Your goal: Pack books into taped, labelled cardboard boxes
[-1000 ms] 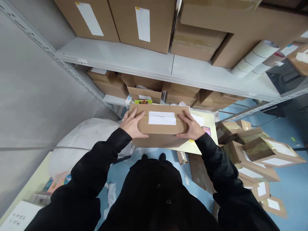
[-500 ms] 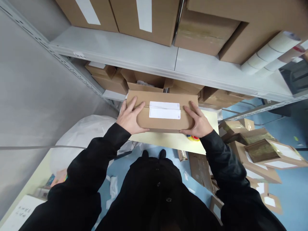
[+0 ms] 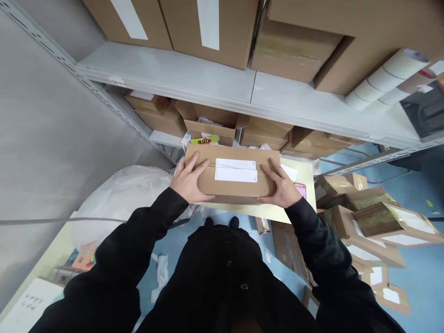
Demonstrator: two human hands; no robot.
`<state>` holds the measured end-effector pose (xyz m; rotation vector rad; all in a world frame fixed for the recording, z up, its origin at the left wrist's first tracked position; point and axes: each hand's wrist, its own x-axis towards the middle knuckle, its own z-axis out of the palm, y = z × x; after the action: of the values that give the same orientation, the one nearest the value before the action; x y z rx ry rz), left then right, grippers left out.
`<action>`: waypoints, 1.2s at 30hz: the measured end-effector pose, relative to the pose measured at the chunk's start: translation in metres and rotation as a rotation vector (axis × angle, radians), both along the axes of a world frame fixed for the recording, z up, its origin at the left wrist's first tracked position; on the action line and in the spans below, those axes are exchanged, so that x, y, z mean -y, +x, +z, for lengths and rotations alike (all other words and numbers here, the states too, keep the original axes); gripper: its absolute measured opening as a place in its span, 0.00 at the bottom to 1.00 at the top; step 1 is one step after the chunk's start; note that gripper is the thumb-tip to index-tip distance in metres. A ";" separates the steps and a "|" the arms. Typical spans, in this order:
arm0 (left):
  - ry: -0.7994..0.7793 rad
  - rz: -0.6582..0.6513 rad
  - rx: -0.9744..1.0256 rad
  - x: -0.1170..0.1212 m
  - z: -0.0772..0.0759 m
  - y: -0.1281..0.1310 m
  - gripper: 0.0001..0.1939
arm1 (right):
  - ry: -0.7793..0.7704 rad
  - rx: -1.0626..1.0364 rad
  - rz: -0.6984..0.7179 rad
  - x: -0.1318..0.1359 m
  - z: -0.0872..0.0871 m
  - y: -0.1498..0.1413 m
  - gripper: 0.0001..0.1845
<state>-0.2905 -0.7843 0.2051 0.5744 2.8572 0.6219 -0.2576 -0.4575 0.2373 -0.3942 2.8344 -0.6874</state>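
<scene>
Between my two hands is a closed cardboard box, long and brown, with a white label on its top across the flap seam. My left hand grips the box's left end, fingers on top and thumb along the near side. At the right end, my right hand holds it the same way. Beneath the box lies a pale yellow table, partly hidden by it. A phone with a lit screen rests on the table beside my right hand. Behind the box a green-yellow packet shows.
A grey metal shelf with large cartons and tape rolls spans the far side; more boxes sit below it. Taped parcels are piled on the right. A white plastic bag bulges at left. Paper scraps litter the blue floor.
Both hands have lowered the box slightly toward me. The packet behind it and the phone at right have come into view; the red and yellow item by my right hand is now hidden.
</scene>
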 end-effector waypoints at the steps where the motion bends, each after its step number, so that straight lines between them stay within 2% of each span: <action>1: 0.001 0.007 0.010 -0.001 -0.002 -0.005 0.58 | -0.002 -0.003 -0.006 0.000 -0.002 -0.006 0.57; 7: 0.010 0.007 0.034 -0.009 -0.010 -0.035 0.58 | -0.003 -0.006 -0.013 -0.002 -0.009 -0.039 0.56; 10: 0.006 -0.004 0.003 -0.006 -0.009 -0.025 0.57 | 0.001 0.009 -0.011 -0.001 -0.006 -0.031 0.56; 16: 0.008 0.026 0.004 0.005 -0.006 0.015 0.56 | -0.016 -0.010 0.008 0.002 -0.007 0.009 0.56; 19: 0.012 0.029 0.026 0.005 -0.009 0.013 0.57 | -0.031 -0.028 0.017 0.002 -0.010 0.008 0.56; 22: 0.008 0.029 0.022 0.003 -0.014 -0.001 0.57 | -0.018 -0.010 0.002 0.002 -0.014 -0.008 0.56; 27: 0.014 -0.025 0.072 0.001 -0.025 -0.011 0.56 | -0.001 0.042 0.020 0.000 -0.031 -0.025 0.56; 31: 0.068 -0.018 0.042 0.002 -0.034 -0.001 0.52 | -0.037 0.051 0.001 -0.011 -0.051 -0.009 0.55; 36: 0.010 -0.090 0.070 0.000 -0.050 0.007 0.53 | -0.006 0.019 0.010 -0.012 -0.066 0.011 0.56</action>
<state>-0.2831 -0.7847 0.1547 0.6644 2.7474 0.6296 -0.2467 -0.4458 0.1714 -0.4009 2.8109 -0.6942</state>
